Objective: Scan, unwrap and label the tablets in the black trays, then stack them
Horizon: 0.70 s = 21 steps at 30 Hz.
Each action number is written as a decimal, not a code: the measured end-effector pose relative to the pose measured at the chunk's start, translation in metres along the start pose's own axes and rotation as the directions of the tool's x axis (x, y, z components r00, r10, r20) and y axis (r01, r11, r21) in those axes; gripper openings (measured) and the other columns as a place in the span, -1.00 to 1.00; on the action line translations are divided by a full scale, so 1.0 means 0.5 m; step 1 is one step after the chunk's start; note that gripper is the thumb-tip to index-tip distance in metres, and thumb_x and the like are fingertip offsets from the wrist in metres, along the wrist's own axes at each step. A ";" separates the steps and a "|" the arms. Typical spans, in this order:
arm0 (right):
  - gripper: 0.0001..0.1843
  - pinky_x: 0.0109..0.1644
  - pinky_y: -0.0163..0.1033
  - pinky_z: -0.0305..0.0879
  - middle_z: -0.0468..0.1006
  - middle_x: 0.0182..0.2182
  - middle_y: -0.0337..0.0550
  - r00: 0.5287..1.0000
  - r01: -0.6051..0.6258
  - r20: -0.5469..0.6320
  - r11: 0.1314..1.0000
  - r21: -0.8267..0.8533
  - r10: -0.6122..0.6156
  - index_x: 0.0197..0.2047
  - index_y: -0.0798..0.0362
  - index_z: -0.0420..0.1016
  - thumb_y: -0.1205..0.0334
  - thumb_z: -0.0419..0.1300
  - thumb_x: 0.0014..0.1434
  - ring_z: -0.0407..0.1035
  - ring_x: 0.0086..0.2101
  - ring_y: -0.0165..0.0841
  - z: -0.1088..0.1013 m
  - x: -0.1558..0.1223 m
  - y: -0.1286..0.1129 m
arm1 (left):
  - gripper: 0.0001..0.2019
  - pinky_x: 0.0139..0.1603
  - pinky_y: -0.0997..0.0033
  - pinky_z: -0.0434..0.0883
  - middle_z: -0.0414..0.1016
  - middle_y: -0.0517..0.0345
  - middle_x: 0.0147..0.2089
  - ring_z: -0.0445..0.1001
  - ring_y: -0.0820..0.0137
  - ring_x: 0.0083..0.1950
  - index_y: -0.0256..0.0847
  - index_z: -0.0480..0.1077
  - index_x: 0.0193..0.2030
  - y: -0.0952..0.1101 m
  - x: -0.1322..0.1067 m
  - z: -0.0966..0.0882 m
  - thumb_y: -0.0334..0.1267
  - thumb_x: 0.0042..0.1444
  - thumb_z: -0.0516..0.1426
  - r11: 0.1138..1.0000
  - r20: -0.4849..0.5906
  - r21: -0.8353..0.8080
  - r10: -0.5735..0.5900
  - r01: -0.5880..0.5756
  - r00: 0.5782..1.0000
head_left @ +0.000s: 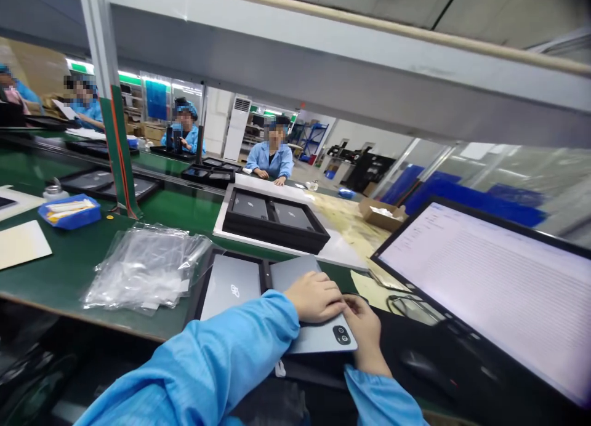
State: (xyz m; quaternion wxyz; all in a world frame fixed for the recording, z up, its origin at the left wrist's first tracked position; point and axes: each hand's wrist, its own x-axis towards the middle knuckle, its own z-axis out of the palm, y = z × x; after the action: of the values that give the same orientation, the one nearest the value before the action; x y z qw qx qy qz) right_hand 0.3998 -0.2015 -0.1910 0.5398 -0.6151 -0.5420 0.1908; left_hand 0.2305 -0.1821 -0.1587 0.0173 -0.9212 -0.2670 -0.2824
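Observation:
A silver-blue tablet [318,341] lies back side up in front of me, its dual camera at the near right corner. My left hand [316,298] reaches across its back, fingers bent and pressed together at the far right edge. On that same edge, my right hand [363,327] closes from the right, its fingertips meeting those of the left. What the fingertips do there is partly hidden. Beside this tablet, a second tablet [226,285] with a logo rests in a black tray [199,290], partly covered by my left sleeve.
Clear plastic bags [143,269] are piled left. Beyond stands a black tray with two tablets [277,234]. A blue box [69,212] is far left; a monitor [498,290], mouse [425,365] and cable [410,306] are right. A shelf crosses overhead. Co-workers [272,152] sit opposite.

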 end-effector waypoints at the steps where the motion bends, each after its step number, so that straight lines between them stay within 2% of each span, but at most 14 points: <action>1: -0.64 -0.39 -0.18 0.34 0.56 -0.56 -0.10 0.999 -0.011 -0.045 0.999 0.051 0.013 -0.48 0.00 0.49 -0.12 0.26 -0.21 0.42 -0.48 -0.23 0.000 -0.006 -0.004 | -0.63 0.06 0.14 0.27 0.54 0.00 -0.01 0.37 0.19 0.06 -0.28 0.50 -0.05 0.004 0.001 -0.005 -0.06 0.44 -0.02 1.000 0.026 -0.001 -0.007 0.007 1.000; 4: -0.59 -0.35 -0.17 0.38 0.54 -0.55 -0.12 0.993 -0.008 -0.111 0.988 0.152 0.026 -0.46 0.01 0.46 -0.18 0.27 -0.16 0.42 -0.47 -0.24 -0.007 -0.032 -0.022 | -0.66 0.12 0.12 0.30 0.51 -0.04 0.04 0.35 0.16 0.10 -0.29 0.49 -0.02 0.017 0.002 -0.018 -0.09 0.43 0.01 0.998 0.122 -0.022 -0.052 0.055 0.991; 6: -0.60 -0.34 -0.16 0.38 0.53 -0.54 -0.14 0.990 0.012 -0.142 0.989 0.147 0.009 -0.44 0.02 0.45 -0.18 0.26 -0.08 0.42 -0.47 -0.26 -0.027 -0.056 -0.024 | -0.67 0.18 0.10 0.30 0.48 -0.05 0.11 0.33 0.15 0.15 -0.28 0.48 0.02 0.018 0.000 -0.019 -0.10 0.42 0.01 0.994 0.208 -0.045 -0.086 0.098 0.974; 10: -0.63 -0.26 -0.10 0.42 0.60 -0.42 -0.07 0.987 0.008 -0.158 0.998 -0.061 -0.017 -0.34 0.03 0.52 -0.12 0.15 0.11 0.49 -0.40 -0.19 -0.088 -0.129 0.012 | -0.68 0.23 0.16 0.34 0.48 -0.01 0.17 0.36 0.18 0.20 -0.24 0.46 0.10 0.006 -0.006 -0.003 -0.11 0.35 0.11 0.992 0.383 -0.079 -0.057 0.094 0.922; 13: -0.60 -0.07 0.05 0.47 0.66 -0.23 0.06 0.994 0.024 -0.099 0.974 -0.226 -0.048 -0.23 0.05 0.58 -0.07 0.11 0.13 0.56 -0.23 -0.07 -0.118 -0.185 0.049 | -0.55 0.26 0.20 0.35 0.42 -0.12 0.27 0.35 0.14 0.28 -0.31 0.39 0.21 0.013 -0.008 -0.017 -0.10 0.28 0.20 0.990 0.421 -0.053 -0.095 0.128 0.902; 15: -0.57 0.08 0.12 0.44 0.66 -0.10 0.12 0.995 0.072 -0.048 0.965 -0.254 -0.087 -0.14 0.06 0.61 -0.07 0.13 0.14 0.55 -0.08 -0.02 -0.121 -0.212 0.064 | -0.52 0.27 0.12 0.34 0.37 -0.23 0.29 0.33 0.05 0.31 -0.37 0.34 0.24 0.037 -0.015 -0.061 -0.08 0.32 0.15 0.982 0.383 -0.006 -0.171 0.187 0.908; 18: -0.52 0.20 0.15 0.39 0.62 0.04 0.16 0.993 0.118 0.006 0.966 -0.231 -0.120 -0.05 0.07 0.61 -0.11 0.17 0.15 0.50 0.07 0.00 -0.112 -0.238 0.070 | -0.61 0.15 0.08 0.40 0.49 -0.20 0.09 0.45 0.02 0.14 -0.31 0.39 0.10 0.092 -0.070 -0.174 -0.01 0.38 0.04 0.965 0.347 0.058 -0.259 0.255 0.901; 20: -0.50 0.23 0.16 0.37 0.60 0.08 0.16 0.994 0.110 0.006 0.971 -0.214 -0.111 -0.03 0.06 0.61 -0.12 0.20 0.15 0.48 0.11 0.02 -0.103 -0.246 0.068 | -0.65 0.06 0.11 0.43 0.53 -0.12 -0.02 0.51 0.05 0.03 -0.23 0.42 -0.02 0.116 -0.150 -0.253 0.01 0.36 0.02 0.942 0.401 0.100 -0.333 0.321 0.853; 21: -0.50 0.24 0.16 0.37 0.60 0.08 0.15 0.995 0.095 0.003 0.974 -0.205 -0.097 -0.01 0.06 0.60 -0.13 0.20 0.14 0.47 0.11 0.02 -0.100 -0.247 0.065 | -0.65 0.03 0.10 0.44 0.53 -0.10 -0.05 0.53 0.04 -0.01 -0.21 0.42 -0.08 0.119 -0.202 -0.284 0.02 0.34 0.01 0.908 0.419 0.144 -0.416 0.393 0.807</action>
State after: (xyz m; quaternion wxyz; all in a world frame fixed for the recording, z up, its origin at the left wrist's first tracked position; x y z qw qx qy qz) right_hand 0.4138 -0.3266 -0.2455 0.4841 -0.6413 -0.5859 0.1053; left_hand 0.1173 -0.3078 -0.0855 -0.0811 -0.8819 -0.4609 -0.0567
